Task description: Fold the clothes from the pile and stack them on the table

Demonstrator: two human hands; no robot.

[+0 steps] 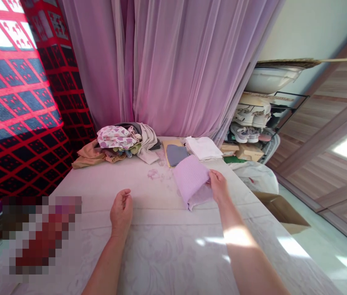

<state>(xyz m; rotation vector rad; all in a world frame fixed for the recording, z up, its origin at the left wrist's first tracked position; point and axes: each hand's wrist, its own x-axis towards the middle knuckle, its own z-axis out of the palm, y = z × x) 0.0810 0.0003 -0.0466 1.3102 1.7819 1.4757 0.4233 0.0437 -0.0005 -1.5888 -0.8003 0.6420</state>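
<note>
Currently, right hand [219, 185]: grip pinching lilac cloth [190, 176] at three o'clock, apparently to support its fold.
Left hand [121, 211]: grip loosely spread, empty, at eight o'clock from it.

One left hand [121, 211], one right hand [219, 185], one lilac cloth [190, 175].
One heap of crumpled clothes [118, 139], one grey cloth [176, 155], one yellow cloth [175, 142], one white folded stack [204, 147], one white basin [270, 80], two white shoes [245, 117], one open cardboard box [279, 207].
</note>
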